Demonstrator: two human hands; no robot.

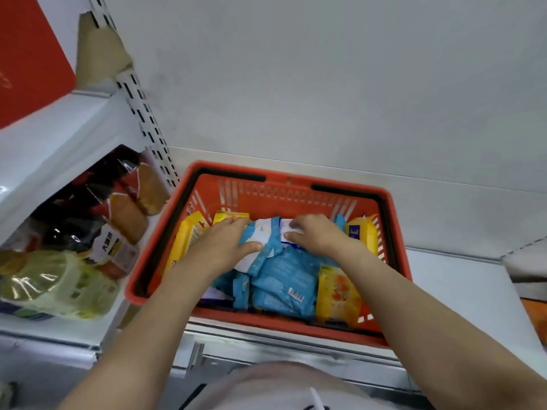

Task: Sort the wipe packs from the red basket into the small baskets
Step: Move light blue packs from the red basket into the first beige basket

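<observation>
A red basket [393, 232] stands on a white shelf in front of me, filled with several blue wipe packs [284, 279] and yellow wipe packs [337, 294]. Both my hands reach down into it. My left hand [225, 247] holds a blue and white pack [260, 235] near the top of the pile, thumb on its front. My right hand [313, 235] grips the same pile from the right, its fingers curled over a white-labelled pack. No small baskets are in view.
To the left, a lower shelf holds dark bottles [97, 220] and a large oil bottle in yellow-green netting [53, 282]. A slotted shelf upright [148, 125] rises behind them. The white back wall is close behind the basket. An orange item [535, 318] shows at the right edge.
</observation>
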